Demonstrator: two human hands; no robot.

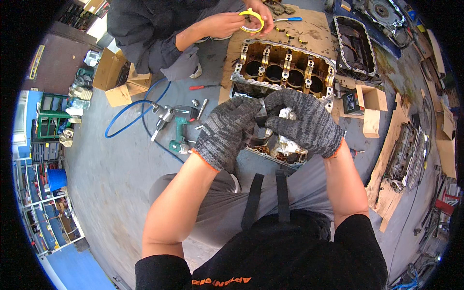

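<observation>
Both my hands wear grey striped knit gloves with orange cuffs. My left hand (220,130) is closed on one side of a small dark metal piece (261,115). From the other side my right hand (309,123) pinches the same piece, with a white crumpled rag (291,145) bunched under its fingers. A curved shiny metal part (259,141) shows just below the fingers; whether it joins the held piece I cannot tell. Directly beyond my hands lies an engine block (285,60) with open round bores, partly hidden by the gloves.
Across from me a person's hands hold a yellow ring (252,21) over cardboard. Left on the floor are a green cordless impact driver (181,128), an air tool (162,118) and a blue hose (112,126). An oil pan (355,46) and an opened small box (372,104) sit right.
</observation>
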